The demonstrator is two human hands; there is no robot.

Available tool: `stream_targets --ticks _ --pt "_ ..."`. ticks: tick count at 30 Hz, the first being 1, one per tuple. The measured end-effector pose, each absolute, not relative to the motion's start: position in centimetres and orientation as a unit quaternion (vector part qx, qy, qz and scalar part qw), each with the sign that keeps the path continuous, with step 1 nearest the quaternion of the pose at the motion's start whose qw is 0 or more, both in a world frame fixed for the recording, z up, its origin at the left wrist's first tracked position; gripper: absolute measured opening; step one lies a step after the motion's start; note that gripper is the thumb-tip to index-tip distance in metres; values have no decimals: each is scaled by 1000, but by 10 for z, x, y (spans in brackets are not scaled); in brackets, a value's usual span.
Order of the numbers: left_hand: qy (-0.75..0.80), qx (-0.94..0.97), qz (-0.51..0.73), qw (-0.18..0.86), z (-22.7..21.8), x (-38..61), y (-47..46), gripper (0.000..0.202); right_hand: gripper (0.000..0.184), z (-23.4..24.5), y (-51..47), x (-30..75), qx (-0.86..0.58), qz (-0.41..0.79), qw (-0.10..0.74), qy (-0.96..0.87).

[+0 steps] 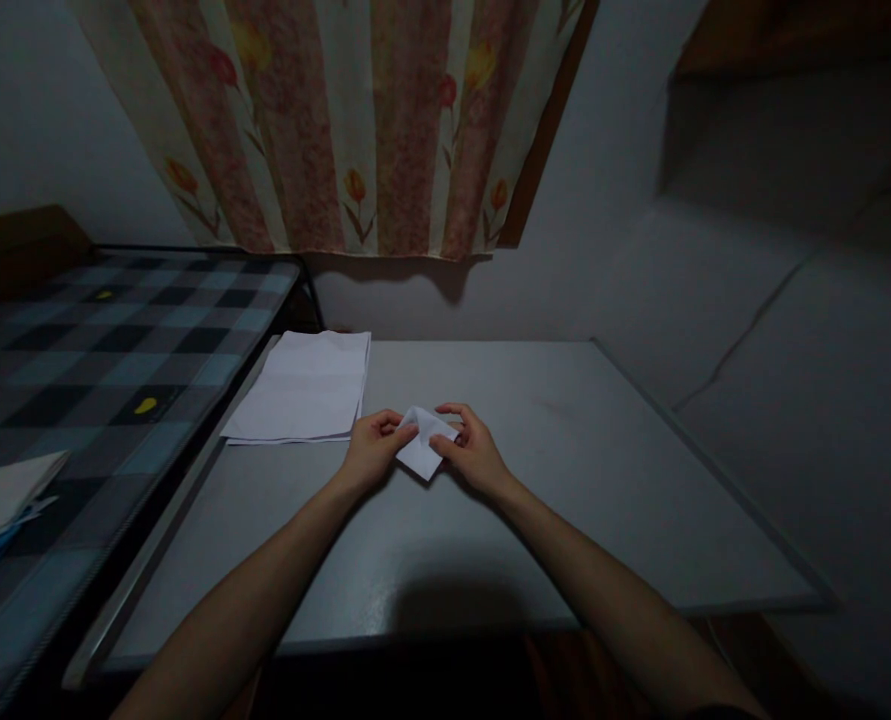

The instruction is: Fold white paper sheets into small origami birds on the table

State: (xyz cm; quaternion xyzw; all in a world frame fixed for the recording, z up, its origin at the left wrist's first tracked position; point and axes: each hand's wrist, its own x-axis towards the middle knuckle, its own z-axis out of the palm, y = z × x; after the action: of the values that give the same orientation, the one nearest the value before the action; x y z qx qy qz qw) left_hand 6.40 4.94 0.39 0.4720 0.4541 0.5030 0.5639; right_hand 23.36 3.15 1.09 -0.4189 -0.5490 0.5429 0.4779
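A small folded piece of white paper is held between my two hands over the middle of the table. My left hand pinches its left edge, thumb on top and fingers behind. On the opposite side, my right hand grips the paper with the thumb pressed on its face and the index finger reaching past its upper right edge. One corner of the paper points down toward me, and the upper part looks creased. The fingers behind the paper are partly hidden.
A stack of white paper sheets lies at the table's back left. The pale table meets the wall at the back and right. To the left is a bed with a checked cover, bearing a pale folded item. A flowered curtain hangs behind.
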Motion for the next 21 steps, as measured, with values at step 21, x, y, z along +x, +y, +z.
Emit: stream_targets --ticks 21 --pt "365 508 478 617 9 56 43 56 28 10 38 251 -395 548 506 -536"
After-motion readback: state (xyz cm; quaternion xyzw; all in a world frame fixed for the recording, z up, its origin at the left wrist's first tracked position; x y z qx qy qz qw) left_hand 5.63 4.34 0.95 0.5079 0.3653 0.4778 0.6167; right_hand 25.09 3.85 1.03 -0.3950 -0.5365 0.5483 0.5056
